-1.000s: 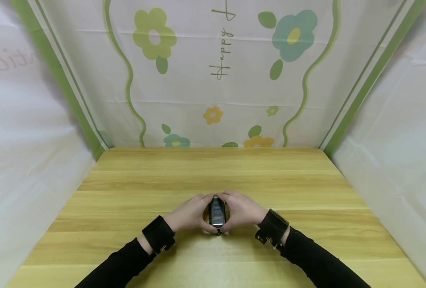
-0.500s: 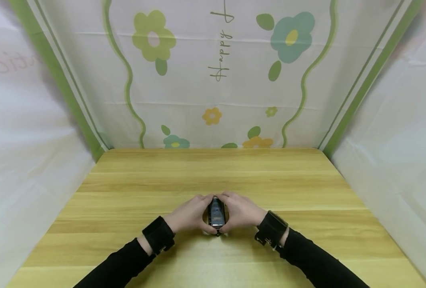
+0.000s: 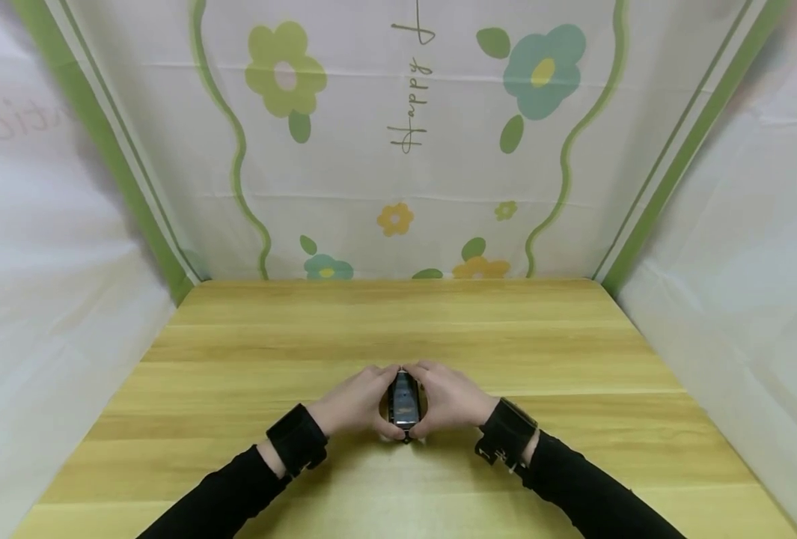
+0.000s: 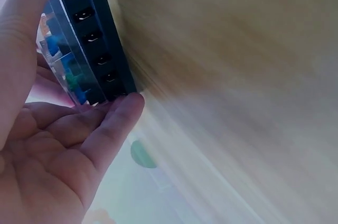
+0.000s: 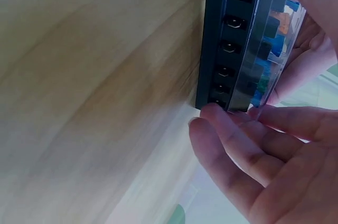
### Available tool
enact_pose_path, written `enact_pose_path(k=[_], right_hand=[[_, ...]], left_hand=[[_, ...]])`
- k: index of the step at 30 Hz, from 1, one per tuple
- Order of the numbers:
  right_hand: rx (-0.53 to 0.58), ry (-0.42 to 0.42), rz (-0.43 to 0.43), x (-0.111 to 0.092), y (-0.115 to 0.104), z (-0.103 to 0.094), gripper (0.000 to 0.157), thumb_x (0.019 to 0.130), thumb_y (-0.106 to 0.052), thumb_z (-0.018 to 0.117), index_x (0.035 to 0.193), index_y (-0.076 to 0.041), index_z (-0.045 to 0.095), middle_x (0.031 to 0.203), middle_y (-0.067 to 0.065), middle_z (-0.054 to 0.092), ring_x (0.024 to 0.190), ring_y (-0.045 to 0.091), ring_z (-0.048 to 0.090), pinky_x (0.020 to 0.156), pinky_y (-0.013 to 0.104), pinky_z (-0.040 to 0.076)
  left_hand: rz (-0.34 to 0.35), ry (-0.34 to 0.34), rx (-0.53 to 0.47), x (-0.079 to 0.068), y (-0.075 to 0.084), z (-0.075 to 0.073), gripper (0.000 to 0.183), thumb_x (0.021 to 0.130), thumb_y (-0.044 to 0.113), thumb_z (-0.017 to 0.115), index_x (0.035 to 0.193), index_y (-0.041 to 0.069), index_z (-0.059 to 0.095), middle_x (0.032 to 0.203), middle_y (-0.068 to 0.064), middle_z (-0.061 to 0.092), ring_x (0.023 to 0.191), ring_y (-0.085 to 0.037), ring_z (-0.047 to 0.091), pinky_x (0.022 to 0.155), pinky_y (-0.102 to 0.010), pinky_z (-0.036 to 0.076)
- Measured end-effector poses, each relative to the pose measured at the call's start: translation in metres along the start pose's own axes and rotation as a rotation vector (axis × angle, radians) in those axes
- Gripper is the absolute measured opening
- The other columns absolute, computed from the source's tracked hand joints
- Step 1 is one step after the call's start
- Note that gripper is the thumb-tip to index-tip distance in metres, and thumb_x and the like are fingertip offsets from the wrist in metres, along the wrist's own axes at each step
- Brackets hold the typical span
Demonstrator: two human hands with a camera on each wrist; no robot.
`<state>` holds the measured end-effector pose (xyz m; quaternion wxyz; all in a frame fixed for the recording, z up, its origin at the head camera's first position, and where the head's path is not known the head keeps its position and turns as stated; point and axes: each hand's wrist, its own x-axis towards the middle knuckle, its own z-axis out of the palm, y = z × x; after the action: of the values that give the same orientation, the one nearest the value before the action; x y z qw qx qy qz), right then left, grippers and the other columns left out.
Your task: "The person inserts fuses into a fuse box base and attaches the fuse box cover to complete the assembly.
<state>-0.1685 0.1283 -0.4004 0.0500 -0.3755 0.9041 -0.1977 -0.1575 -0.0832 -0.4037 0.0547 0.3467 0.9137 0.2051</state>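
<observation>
A black fuse box (image 3: 405, 404) with a clear cover is held at the middle of the table, its long side pointing away from me. My left hand (image 3: 358, 400) grips its left side, thumb at the near end and fingers at the far end. The right hand (image 3: 455, 397) mirrors this on the other side. In the left wrist view, a row of metal terminals runs along the black base (image 4: 92, 36). Blue, green and orange fuses show through the transparent cover (image 5: 272, 49) in the right wrist view. Whether the base touches the table is unclear.
The wood-grain table (image 3: 398, 322) spreads around both hands. Behind it hangs a white cloth (image 3: 344, 165) with printed flowers, and white cloth sides (image 3: 55, 247) flank it. Black straps with small fittings circle both wrists (image 3: 297, 439).
Both hands keep the same grip on the fuse box, which has not visibly moved on the table. Only the head view has shifted slightly.
</observation>
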Motion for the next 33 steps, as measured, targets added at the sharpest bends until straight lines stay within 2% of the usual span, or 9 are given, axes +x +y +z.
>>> enact_pose_path(k=[4, 9, 12, 18, 21, 23, 26, 29, 33], right_hand=[[-0.003, 0.000, -0.027, 0.000, 0.001, 0.000, 0.098, 0.062, -0.045, 0.082, 0.142, -0.005, 0.042, 0.128, 0.005, 0.050, 0.106, 0.015, 0.052, 0.085, 0.027, 0.045], [0.006, -0.020, -0.020, 0.000, -0.001, -0.002, 0.100, 0.065, -0.045, 0.081, 0.145, -0.004, 0.038, 0.134, 0.007, 0.046, 0.114, 0.018, 0.048, 0.090, 0.030, 0.043], [0.020, -0.046, -0.016, -0.001, 0.000, -0.004, 0.105, 0.067, -0.051, 0.080, 0.148, -0.004, 0.033, 0.138, 0.008, 0.042, 0.120, 0.020, 0.045, 0.093, 0.033, 0.041], [0.144, -0.150, 0.022, -0.009, 0.005, -0.010, 0.118, 0.070, -0.071, 0.067, 0.154, -0.009, 0.012, 0.150, 0.009, 0.026, 0.132, 0.024, 0.033, 0.101, 0.039, 0.034], [0.207, -0.171, 0.075, -0.013, 0.007, -0.013, 0.107, 0.080, -0.071, 0.055, 0.155, -0.013, 0.005, 0.154, 0.014, 0.016, 0.136, 0.028, 0.026, 0.103, 0.045, 0.030], [0.225, -0.151, 0.100, -0.014, 0.008, -0.015, 0.095, 0.088, -0.068, 0.046, 0.155, -0.015, 0.006, 0.154, 0.016, 0.014, 0.136, 0.029, 0.025, 0.103, 0.048, 0.028], [0.217, -0.074, 0.118, -0.016, 0.009, -0.018, 0.081, 0.095, -0.062, 0.037, 0.154, -0.013, 0.013, 0.153, 0.016, 0.017, 0.134, 0.030, 0.029, 0.101, 0.049, 0.030], [0.159, 0.025, 0.129, -0.017, 0.011, -0.023, 0.077, 0.096, -0.061, 0.038, 0.152, -0.010, 0.024, 0.150, 0.015, 0.026, 0.131, 0.029, 0.036, 0.099, 0.047, 0.035], [0.064, 0.149, 0.134, -0.021, 0.014, -0.030, 0.073, 0.095, -0.057, 0.046, 0.145, -0.003, 0.038, 0.145, 0.017, 0.033, 0.129, 0.030, 0.037, 0.099, 0.045, 0.036]], left_hand=[[0.008, 0.001, 0.004, 0.000, -0.002, -0.001, 0.102, 0.069, 0.059, 0.076, 0.145, 0.005, 0.036, 0.121, -0.004, 0.055, 0.103, -0.014, 0.051, 0.085, -0.024, 0.044], [0.018, -0.004, 0.009, -0.002, -0.002, -0.002, 0.103, 0.071, 0.059, 0.074, 0.148, 0.004, 0.031, 0.127, -0.007, 0.052, 0.106, -0.015, 0.049, 0.087, -0.024, 0.043], [0.025, -0.002, 0.006, -0.003, -0.003, -0.003, 0.106, 0.072, 0.063, 0.071, 0.149, 0.005, 0.028, 0.133, -0.008, 0.049, 0.110, -0.017, 0.048, 0.090, -0.027, 0.042], [-0.040, -0.072, -0.074, -0.011, -0.004, -0.005, 0.118, 0.069, 0.076, 0.062, 0.154, 0.009, 0.014, 0.148, -0.007, 0.032, 0.131, -0.023, 0.032, 0.101, -0.039, 0.034], [-0.073, -0.078, -0.116, -0.015, -0.005, -0.009, 0.118, 0.070, 0.078, 0.058, 0.154, 0.009, 0.013, 0.151, -0.008, 0.028, 0.136, -0.026, 0.027, 0.103, -0.045, 0.030], [-0.093, -0.065, -0.138, -0.018, -0.006, -0.011, 0.115, 0.072, 0.078, 0.056, 0.154, 0.010, 0.013, 0.151, -0.009, 0.026, 0.137, -0.028, 0.024, 0.103, -0.048, 0.029], [-0.116, -0.028, -0.147, -0.020, -0.007, -0.015, 0.108, 0.076, 0.078, 0.052, 0.154, 0.011, 0.016, 0.152, -0.010, 0.025, 0.137, -0.029, 0.023, 0.103, -0.050, 0.027], [-0.130, 0.026, -0.134, -0.022, -0.008, -0.017, 0.102, 0.080, 0.076, 0.049, 0.153, 0.011, 0.021, 0.151, -0.010, 0.027, 0.137, -0.029, 0.024, 0.104, -0.049, 0.026], [-0.139, 0.122, -0.071, -0.025, -0.010, -0.019, 0.090, 0.087, 0.071, 0.045, 0.149, 0.007, 0.030, 0.147, -0.013, 0.034, 0.134, -0.030, 0.030, 0.104, -0.048, 0.026]])
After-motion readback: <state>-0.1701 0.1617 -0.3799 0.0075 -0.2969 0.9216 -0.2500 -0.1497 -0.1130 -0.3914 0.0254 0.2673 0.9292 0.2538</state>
